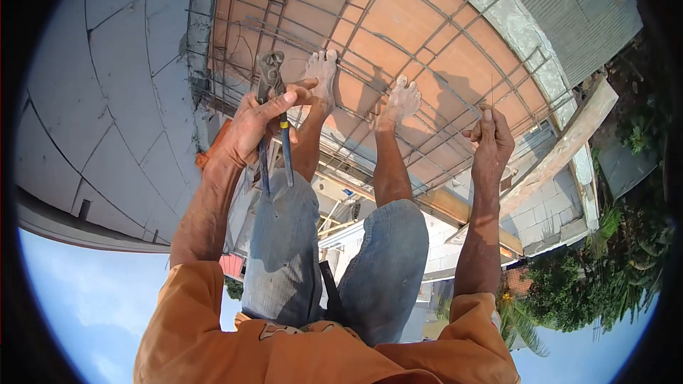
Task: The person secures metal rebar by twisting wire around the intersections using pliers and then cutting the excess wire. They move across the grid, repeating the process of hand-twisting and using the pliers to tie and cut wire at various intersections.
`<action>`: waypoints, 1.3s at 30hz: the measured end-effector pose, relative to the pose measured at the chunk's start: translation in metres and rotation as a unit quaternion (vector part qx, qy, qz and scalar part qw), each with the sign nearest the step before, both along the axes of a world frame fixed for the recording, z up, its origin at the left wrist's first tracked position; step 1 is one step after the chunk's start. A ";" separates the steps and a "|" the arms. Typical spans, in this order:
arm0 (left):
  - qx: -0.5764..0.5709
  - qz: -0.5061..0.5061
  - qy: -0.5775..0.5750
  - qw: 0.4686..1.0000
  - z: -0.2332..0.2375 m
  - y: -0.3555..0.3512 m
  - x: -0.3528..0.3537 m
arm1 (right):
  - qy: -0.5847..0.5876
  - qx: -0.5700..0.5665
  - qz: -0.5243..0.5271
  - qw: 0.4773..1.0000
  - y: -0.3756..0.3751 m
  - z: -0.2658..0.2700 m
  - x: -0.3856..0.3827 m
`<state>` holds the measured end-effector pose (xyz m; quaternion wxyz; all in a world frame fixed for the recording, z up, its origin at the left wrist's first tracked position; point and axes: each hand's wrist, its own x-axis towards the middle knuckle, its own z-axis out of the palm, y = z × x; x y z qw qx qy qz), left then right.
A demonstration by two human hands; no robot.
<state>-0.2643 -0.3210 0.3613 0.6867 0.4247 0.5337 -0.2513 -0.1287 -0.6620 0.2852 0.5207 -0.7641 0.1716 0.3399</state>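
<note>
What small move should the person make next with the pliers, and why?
Probably bring the pliers in the left hand across to the thin wire that the right hand pinches at the steel bars. The pliers are held up, away from the wire, so they cannot twist it yet.

Hard, bright daylight fills my feed. A dark, soft-edged shadow lies across the orange slab (398, 21) beside the feet. The sun seems high, though I can't fix which side it's on. The pliers (270, 75) in the left hand (249, 124) read sharp, but the wire (491, 89) in the right hand (491, 139) is almost too fine to make out. The fisheye bends straight edges strongly, a black ring vignettes the corners, and the sky (85, 291) looks pale and hazy.
</note>
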 end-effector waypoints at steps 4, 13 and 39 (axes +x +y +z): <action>-0.103 0.009 0.007 0.995 -0.015 -0.063 0.001 | 0.044 0.096 0.011 0.994 0.070 0.053 -0.020; -0.191 0.124 -0.111 0.967 0.060 -0.098 0.010 | 0.085 0.146 0.004 0.986 0.114 0.128 -0.001; -0.085 0.323 -0.076 0.939 0.034 0.005 -0.080 | 0.140 -0.120 -0.141 0.973 -0.097 -0.043 -0.134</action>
